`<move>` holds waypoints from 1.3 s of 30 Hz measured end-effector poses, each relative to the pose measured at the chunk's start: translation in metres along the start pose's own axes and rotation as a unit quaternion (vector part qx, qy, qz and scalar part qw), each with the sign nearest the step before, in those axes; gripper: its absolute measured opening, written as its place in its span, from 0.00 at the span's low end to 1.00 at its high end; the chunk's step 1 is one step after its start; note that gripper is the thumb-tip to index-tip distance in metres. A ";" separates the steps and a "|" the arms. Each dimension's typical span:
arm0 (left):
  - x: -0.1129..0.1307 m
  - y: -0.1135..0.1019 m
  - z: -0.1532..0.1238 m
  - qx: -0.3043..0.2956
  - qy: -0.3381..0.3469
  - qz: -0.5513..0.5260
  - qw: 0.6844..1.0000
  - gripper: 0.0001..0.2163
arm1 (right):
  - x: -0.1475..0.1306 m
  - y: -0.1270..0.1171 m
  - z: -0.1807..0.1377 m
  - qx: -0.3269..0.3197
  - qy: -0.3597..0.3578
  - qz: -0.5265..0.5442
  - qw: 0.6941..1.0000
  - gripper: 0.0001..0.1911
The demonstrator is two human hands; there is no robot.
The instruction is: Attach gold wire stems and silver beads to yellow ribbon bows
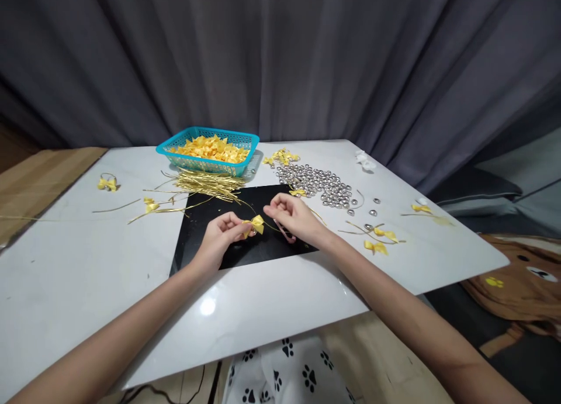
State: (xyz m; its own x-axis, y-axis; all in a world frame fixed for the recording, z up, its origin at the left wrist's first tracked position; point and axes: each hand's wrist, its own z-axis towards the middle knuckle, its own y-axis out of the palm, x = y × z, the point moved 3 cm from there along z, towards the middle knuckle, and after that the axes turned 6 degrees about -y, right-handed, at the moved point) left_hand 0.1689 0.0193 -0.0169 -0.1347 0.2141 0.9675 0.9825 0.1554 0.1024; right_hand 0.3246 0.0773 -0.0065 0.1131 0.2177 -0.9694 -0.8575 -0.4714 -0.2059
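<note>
My left hand (pixel 219 235) pinches a small yellow ribbon bow (pixel 256 224) over the black mat (pixel 210 249). A thin gold wire tie (pixel 243 203) runs up and away from the bow towards the pile of ties. Just right of the bow, my right hand (pixel 294 218) has its fingers curled close together; it appears to pinch the tie's end beside the bow, but the grip is too small to see clearly.
A teal basket (pixel 209 149) of yellow bows stands at the back. A heap of gold wire ties (pixel 205 183) lies before it. Silver bells (pixel 319 185) are piled at the right. Finished bows (pixel 380 240) lie scattered on the white table (pixel 79 258).
</note>
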 end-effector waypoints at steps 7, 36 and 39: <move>0.001 -0.003 0.004 -0.021 -0.030 -0.086 0.996 0.11 | -0.006 -0.008 -0.010 -0.018 -0.044 -0.056 0.997 0.20; 0.015 -0.015 0.006 -0.069 0.355 0.446 0.819 0.04 | -0.046 -0.104 -0.058 -0.224 -0.082 -0.463 0.854 0.16; 0.016 -0.012 0.003 -0.076 0.393 0.469 0.787 0.04 | -0.056 -0.101 -0.071 -0.228 -0.075 -0.299 0.923 0.22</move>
State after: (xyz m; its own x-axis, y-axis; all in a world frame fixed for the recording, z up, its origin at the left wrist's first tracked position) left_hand 0.1550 0.0234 -0.0031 0.7219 -0.5060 0.4720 0.6141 0.1542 -0.7740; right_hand 0.4399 0.0521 0.0593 0.3987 0.6557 -0.6412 -0.3596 -0.5314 -0.7670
